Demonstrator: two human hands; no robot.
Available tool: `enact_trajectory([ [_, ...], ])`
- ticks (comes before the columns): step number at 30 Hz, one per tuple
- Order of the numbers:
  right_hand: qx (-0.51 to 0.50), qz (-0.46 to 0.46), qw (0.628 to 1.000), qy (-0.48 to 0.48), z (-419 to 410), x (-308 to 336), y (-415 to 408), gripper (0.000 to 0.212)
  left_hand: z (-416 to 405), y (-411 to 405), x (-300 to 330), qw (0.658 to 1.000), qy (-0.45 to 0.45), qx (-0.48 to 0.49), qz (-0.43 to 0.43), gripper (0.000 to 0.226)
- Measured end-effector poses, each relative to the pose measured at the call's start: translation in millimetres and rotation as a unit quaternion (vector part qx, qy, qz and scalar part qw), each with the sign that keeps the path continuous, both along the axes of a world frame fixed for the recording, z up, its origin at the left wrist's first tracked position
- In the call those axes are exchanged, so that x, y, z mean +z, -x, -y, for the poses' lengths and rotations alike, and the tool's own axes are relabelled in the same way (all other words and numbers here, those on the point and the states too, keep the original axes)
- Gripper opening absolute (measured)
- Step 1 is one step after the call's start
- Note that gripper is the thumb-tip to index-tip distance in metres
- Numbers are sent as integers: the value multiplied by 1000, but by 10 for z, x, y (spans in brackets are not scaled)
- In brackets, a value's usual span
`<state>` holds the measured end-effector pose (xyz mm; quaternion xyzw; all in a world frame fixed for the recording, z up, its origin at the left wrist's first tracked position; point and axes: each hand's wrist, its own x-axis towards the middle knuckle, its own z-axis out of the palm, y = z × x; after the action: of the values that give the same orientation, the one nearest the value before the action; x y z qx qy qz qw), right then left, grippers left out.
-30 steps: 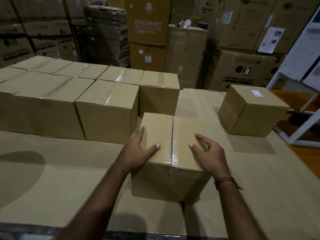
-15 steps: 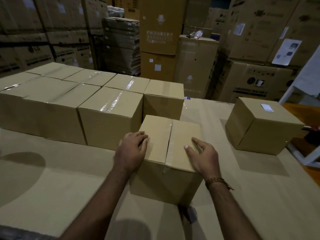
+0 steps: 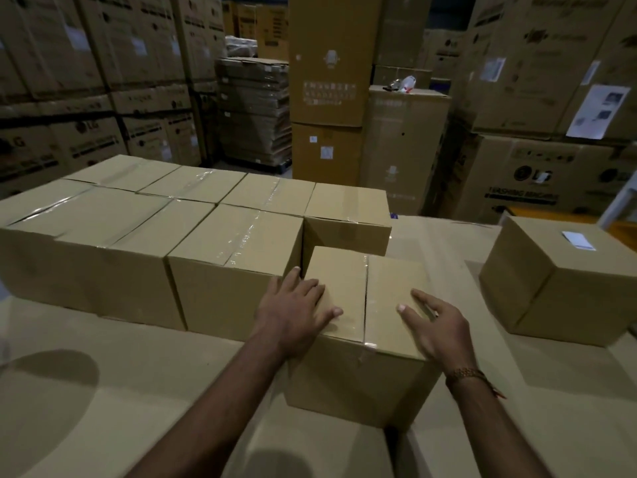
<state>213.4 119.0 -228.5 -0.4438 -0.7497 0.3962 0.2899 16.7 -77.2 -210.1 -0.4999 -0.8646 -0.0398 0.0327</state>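
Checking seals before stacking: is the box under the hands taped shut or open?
Shut: the box flaps lie flat, with clear tape along their seam.

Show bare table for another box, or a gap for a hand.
Widest free patch: table front-left, bordered by the row of boxes and the middle box. Also bare: the lane between that box and the labelled box. Crowded: by the left hand, where the middle box sits close against the row.
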Motion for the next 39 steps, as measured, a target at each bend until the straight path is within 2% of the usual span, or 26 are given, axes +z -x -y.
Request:
enact_trajectory([
  [5,-10,0,1000,-1,-160,43,278,62,-53,366,37,999,-40,20,3,122],
  [10,0,14,1000,-8,-338,43,595,63,-73,698,-17,997,-35,56,38,117],
  [14,13,26,999,-15,-446,49,788,62,-53,805,-71,999,-13,43,-3,133],
  [18,17,33,999,-13,-515,50,929,60,-103,895,-120,999,-17,46,-19,115],
  [20,19,34,999,-16,-532,48,977,60,-127,914,-112,999,-23,42,-17,114],
  [24,21,35,999,-17,-555,54,1056,60,-151,952,-26,999,7,44,-26,101],
  [39,42,53,997,-22,-611,127,1126,57,-229,936,38,998,18,54,-2,91],
])
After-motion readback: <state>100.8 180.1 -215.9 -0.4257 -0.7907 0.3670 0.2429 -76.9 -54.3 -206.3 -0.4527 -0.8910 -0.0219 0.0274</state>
